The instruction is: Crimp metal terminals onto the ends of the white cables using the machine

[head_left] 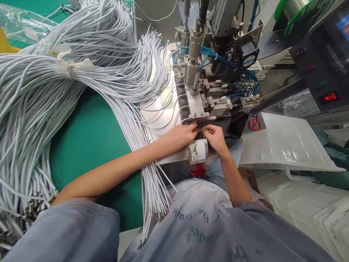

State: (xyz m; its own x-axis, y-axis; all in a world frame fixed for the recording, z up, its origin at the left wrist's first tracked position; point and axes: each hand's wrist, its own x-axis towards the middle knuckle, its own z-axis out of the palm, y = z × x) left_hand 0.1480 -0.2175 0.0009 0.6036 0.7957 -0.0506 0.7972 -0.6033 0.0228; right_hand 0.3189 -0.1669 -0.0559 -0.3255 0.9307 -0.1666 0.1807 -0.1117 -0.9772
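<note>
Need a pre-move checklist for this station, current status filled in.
1. Fingers clear of the machine's metal plate: not ok; the left hand is right by its front edge.
2. Small part between the fingertips properly gripped: cannot tell; too small and partly hidden by the left and right hand.
3. Pale cables clear of the left forearm: not ok; the forearm lies across them.
4. Red scissors out of the hands' way: ok; off to the right, beyond the phone.
5. Red switch on the control box lit: ok.
6. Control box screen reading: cannot tell; cut off.
</note>
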